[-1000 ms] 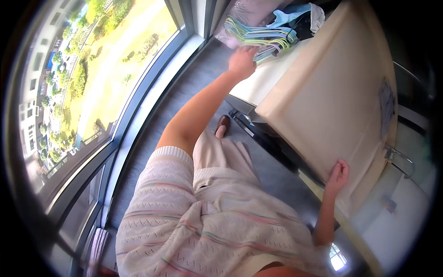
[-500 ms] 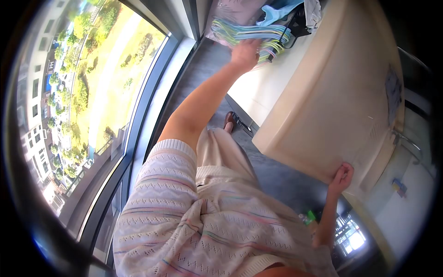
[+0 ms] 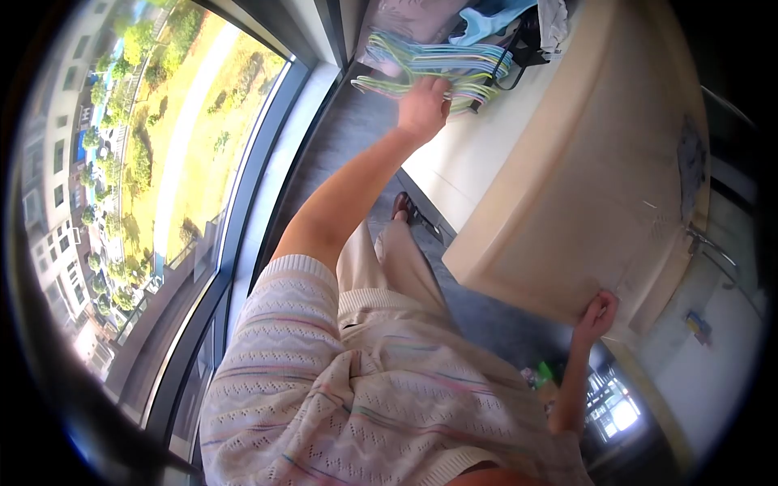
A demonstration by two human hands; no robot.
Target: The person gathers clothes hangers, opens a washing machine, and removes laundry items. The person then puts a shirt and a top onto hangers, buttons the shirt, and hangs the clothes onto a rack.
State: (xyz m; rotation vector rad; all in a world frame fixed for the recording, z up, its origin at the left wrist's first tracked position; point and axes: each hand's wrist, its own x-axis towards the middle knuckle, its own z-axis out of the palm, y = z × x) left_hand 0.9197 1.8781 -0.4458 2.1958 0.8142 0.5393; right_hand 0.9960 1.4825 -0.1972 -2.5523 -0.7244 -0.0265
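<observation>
Beige sink [image 3: 571, 170] at two o'clock; hangers [image 3: 462, 58] at twelve, bunched, perhaps so one grip gathers several. My left hand [image 3: 423, 108] is closed around some; my right hand [image 3: 596, 317], half-curled at four, holds what I cannot tell.

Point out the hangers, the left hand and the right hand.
Hangers [image 3: 466, 59]: head view, on the pile's blue bars.
Left hand [image 3: 424, 112]: head view, on the back of the hand.
Right hand [image 3: 596, 317]: head view, middle of the hand.

ok so I'm counting one left hand [image 3: 424, 111], one right hand [image 3: 596, 316], one tap [image 3: 697, 236] to the right, one shoe [image 3: 400, 205], several far hangers [image 3: 455, 58] overlapping too much to tally.
</observation>
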